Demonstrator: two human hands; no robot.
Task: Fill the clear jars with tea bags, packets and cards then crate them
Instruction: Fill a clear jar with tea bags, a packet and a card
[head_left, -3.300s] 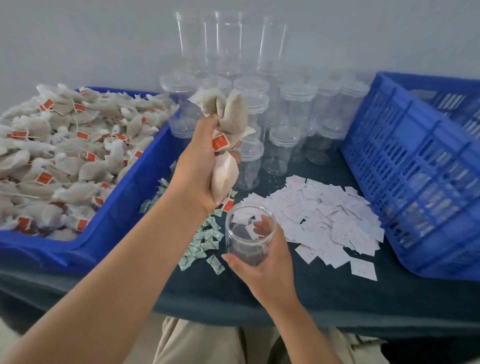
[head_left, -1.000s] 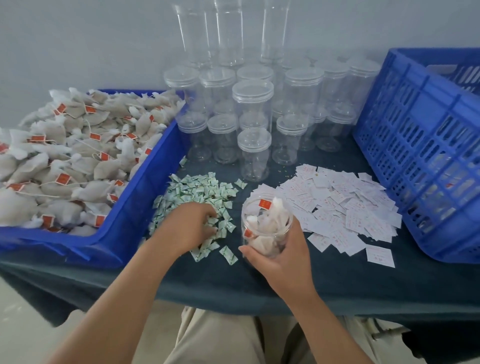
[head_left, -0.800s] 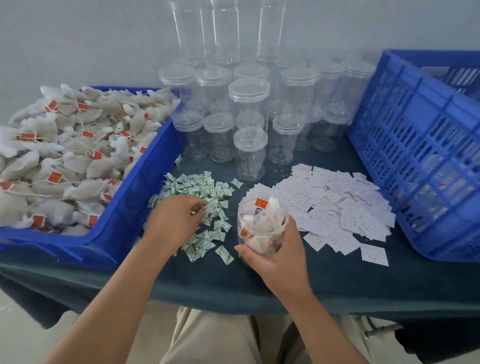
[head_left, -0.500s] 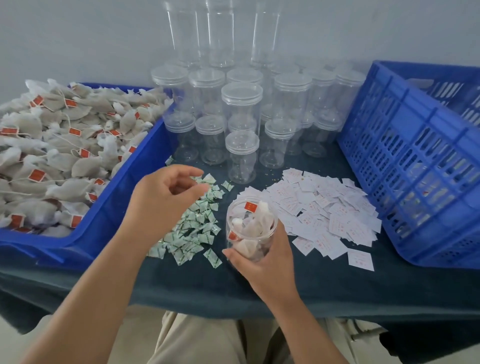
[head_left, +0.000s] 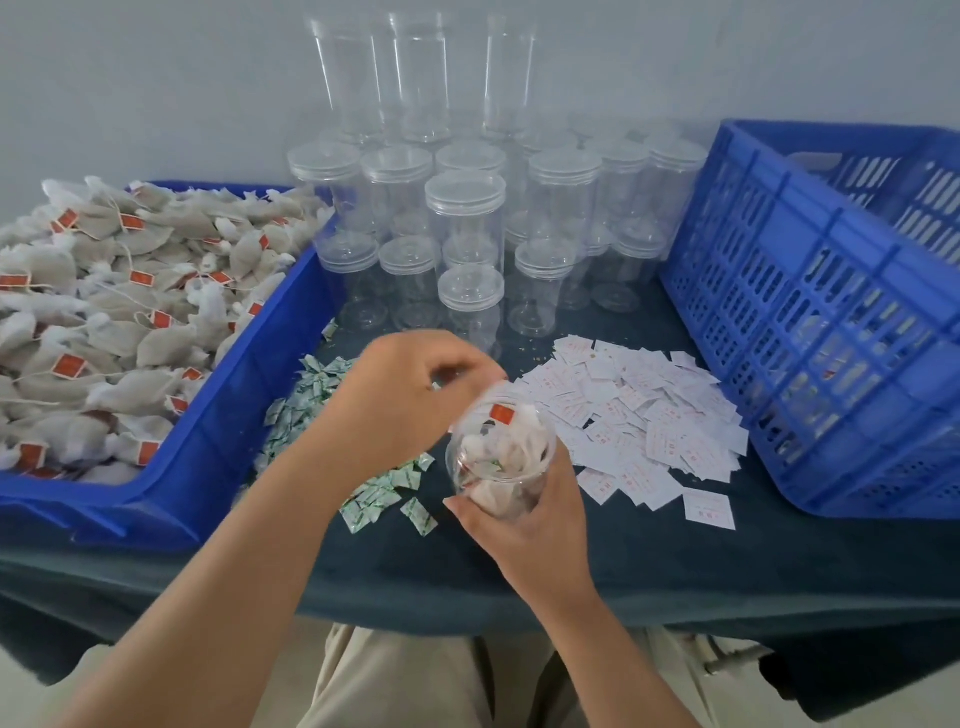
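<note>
A table draped in dark cloth (head_left: 675, 561) is set against a pale wall (head_left: 156, 78).

1. At the far left, a blue tray (head_left: 218, 447) is heaped with tea bags (head_left: 104, 291).
2. Just beside the tray, a loose pile of green packets (head_left: 296, 415) is spread on the cloth.
3. The left hand (head_left: 400, 400) is positioned over the mouth of the held jar (head_left: 498, 467). One second ago it was pressed into the packet pile, and half a second ago it was raised above that pile with thumb and fingertips closed together. Its fingers are now curled. Whether anything remains pinched between them cannot be told.
4. The jar is gripped around its lower wall by the right hand (head_left: 530, 525), with the fingers wrapped on the plastic, and is held just above the cloth. It is packed with tea bags, and a greenish scrap is visible among them. The packet is therefore judged delivered or at the point of release.
5. Behind, lidded empty jars (head_left: 465, 208) are grouped.
6. To the right, white cards (head_left: 639, 421) are scattered.
7. At the far right, the blue crate (head_left: 831, 338) is located.

The tea-bag step is judged complete for this jar. Capping and crating are not yet done.
</note>
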